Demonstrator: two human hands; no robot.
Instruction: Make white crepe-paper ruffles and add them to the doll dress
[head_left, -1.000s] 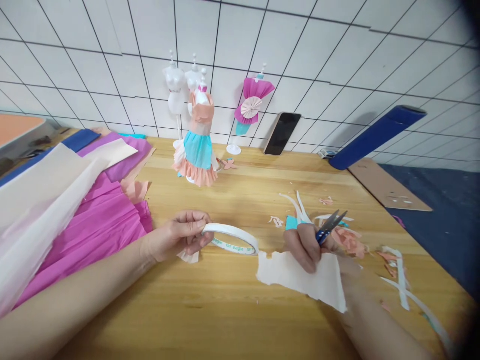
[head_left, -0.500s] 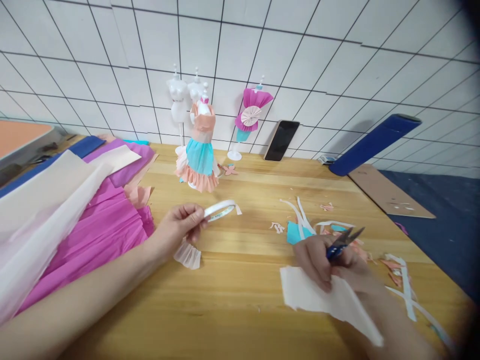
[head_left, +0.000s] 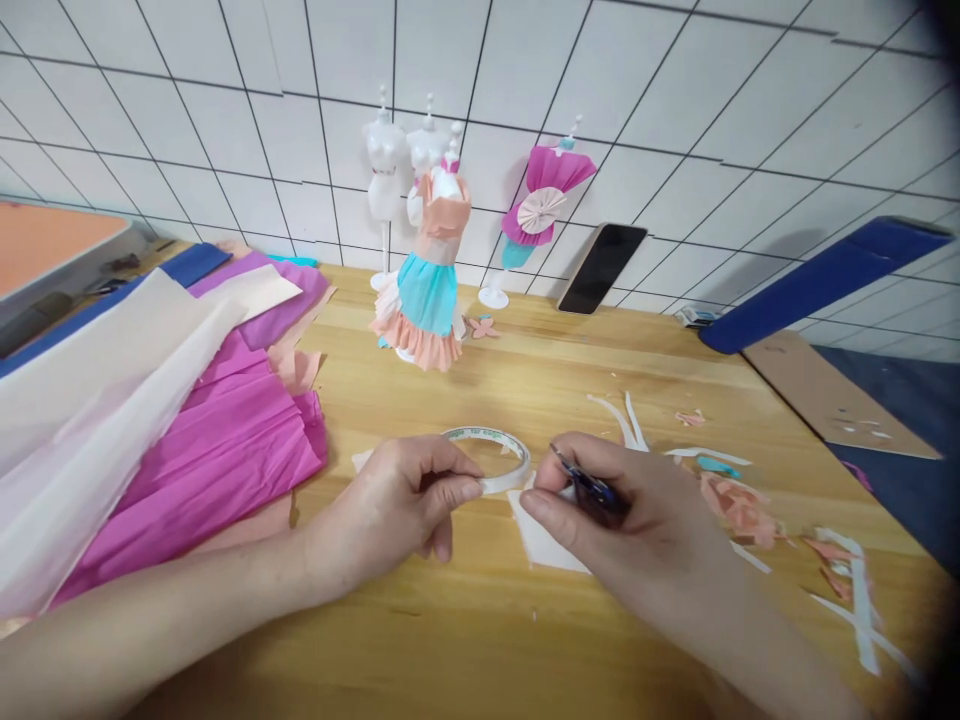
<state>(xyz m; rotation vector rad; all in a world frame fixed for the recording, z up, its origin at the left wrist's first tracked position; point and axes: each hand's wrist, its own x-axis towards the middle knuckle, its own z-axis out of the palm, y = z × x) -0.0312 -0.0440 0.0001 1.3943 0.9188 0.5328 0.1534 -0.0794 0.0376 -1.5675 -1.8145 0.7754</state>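
My left hand pinches the near rim of a narrow roll of double-sided tape, held up over the wooden table. In my right hand is a small pair of scissors with dark blue handles, tucked in the palm. Its thumb and index fingertip come close to the right side of the roll; whether they touch the tape is hard to see. Beneath this hand shows a white piece of paper, partly covered. A small pale paper piece peeks out behind my left hand.
Crepe paper sheets pile up on the left. A mini mannequin in a paper dress, another in magenta and a phone stand by the tiled wall. Paper scraps and a blue roll are on the right.
My right hand has moved left to the tape roll, bringing the scissors along. The white paper shifted left with it. My left hand and the roll moved slightly right, and the view shifted.
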